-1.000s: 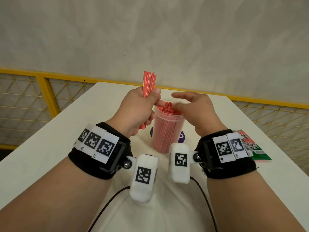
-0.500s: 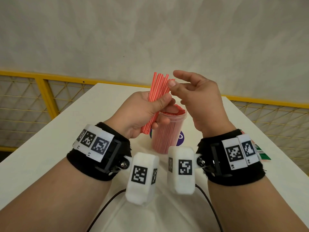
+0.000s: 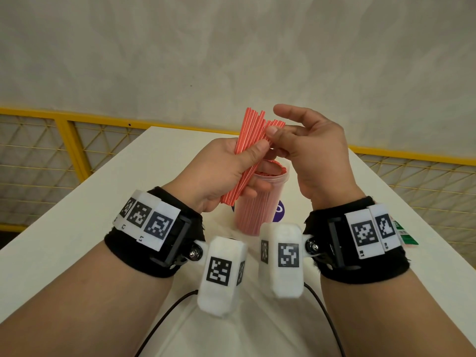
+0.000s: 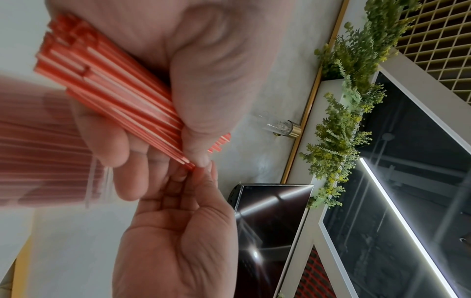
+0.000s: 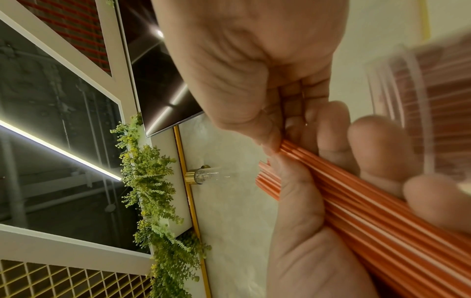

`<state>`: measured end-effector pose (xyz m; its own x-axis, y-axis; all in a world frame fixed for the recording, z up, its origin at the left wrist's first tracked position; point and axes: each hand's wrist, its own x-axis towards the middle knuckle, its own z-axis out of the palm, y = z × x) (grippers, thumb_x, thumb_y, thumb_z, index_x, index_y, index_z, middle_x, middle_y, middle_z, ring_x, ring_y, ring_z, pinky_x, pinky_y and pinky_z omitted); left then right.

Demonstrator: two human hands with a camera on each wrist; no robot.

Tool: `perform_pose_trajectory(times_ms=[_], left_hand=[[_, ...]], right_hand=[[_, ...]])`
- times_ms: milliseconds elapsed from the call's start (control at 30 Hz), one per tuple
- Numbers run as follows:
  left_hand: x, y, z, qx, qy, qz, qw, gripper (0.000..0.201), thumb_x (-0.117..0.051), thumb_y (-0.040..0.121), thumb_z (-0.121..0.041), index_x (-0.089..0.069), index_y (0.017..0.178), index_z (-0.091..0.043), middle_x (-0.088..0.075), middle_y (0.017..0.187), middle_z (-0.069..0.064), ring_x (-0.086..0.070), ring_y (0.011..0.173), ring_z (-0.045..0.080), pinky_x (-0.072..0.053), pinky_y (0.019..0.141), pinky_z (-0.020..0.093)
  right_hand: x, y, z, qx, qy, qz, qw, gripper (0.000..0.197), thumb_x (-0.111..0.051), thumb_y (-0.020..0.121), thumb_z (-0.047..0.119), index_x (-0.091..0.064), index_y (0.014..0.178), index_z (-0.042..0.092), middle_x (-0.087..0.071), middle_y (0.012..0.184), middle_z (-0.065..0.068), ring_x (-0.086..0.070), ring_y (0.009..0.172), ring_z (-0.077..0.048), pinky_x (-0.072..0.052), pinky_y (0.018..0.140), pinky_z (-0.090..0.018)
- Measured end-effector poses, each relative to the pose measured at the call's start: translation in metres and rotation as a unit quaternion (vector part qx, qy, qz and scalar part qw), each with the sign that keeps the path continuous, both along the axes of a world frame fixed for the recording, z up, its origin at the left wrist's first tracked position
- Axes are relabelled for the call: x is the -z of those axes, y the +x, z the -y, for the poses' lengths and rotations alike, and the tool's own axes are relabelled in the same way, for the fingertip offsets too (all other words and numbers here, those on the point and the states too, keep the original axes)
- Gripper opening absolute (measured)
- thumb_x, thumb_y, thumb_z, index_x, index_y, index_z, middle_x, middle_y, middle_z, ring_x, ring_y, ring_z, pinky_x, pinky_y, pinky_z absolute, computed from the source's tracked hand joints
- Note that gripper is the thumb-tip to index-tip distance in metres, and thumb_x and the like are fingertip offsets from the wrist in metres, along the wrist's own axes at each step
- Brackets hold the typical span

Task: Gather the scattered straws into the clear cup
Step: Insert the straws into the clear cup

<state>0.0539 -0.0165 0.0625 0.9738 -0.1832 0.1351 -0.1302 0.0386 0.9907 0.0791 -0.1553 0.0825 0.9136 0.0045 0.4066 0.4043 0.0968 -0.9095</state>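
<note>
I see a bundle of red straws (image 3: 247,155) tilted above the clear cup (image 3: 260,202), which stands packed with straws on the white worktop (image 3: 77,222). My left hand (image 3: 226,171) is clamped around the bundle; my right hand (image 3: 309,150) pinches its upper ends, other fingers spread. A green packet (image 3: 404,234) lies at the right; its writing is unreadable.

Even, bright indoor light; wrist views blur close-up and warp at edges.
</note>
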Motion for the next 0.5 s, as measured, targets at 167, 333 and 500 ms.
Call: perform_pose_trajectory(times_ms=[167,333,500], left_hand=[[0.0014,0.0018,-0.0013,-0.017,-0.002,0.008,1.000,0.029,-0.054,0.096,-0.038,-0.067,0.102,-0.013,-0.076,0.088,0.004,-0.072,0.067,0.019,-0.056,0.054,0.026],[0.0025,0.0035,-0.0026,-0.027,0.012,0.023,0.999,0.028,-0.053,0.097,-0.039,-0.066,0.102,-0.014,-0.076,0.088,0.003,-0.072,0.067,0.020,-0.055,0.053,0.027],[0.0025,0.0030,-0.0024,-0.063,0.034,0.043,0.997,0.023,-0.052,0.098,-0.038,-0.066,0.102,-0.020,-0.076,0.086,-0.001,-0.069,0.059,0.014,-0.046,0.042,0.021]], right_hand=[[0.0012,0.0020,0.0019,0.020,0.003,0.009,1.000,0.023,-0.071,0.083,0.003,-0.068,0.100,0.017,-0.068,0.071,-0.006,-0.062,0.064,-0.016,-0.054,0.065,-0.026],[0.0006,0.0030,0.0027,0.028,0.021,0.013,0.999,0.020,-0.070,0.084,0.004,-0.069,0.096,0.019,-0.067,0.077,-0.013,-0.060,0.069,-0.020,-0.054,0.068,-0.028],[-0.0011,0.0045,0.0038,0.039,0.071,0.005,0.997,0.019,-0.068,0.085,0.002,-0.068,0.098,0.016,-0.068,0.076,-0.007,-0.068,0.073,-0.018,-0.056,0.066,-0.027]])
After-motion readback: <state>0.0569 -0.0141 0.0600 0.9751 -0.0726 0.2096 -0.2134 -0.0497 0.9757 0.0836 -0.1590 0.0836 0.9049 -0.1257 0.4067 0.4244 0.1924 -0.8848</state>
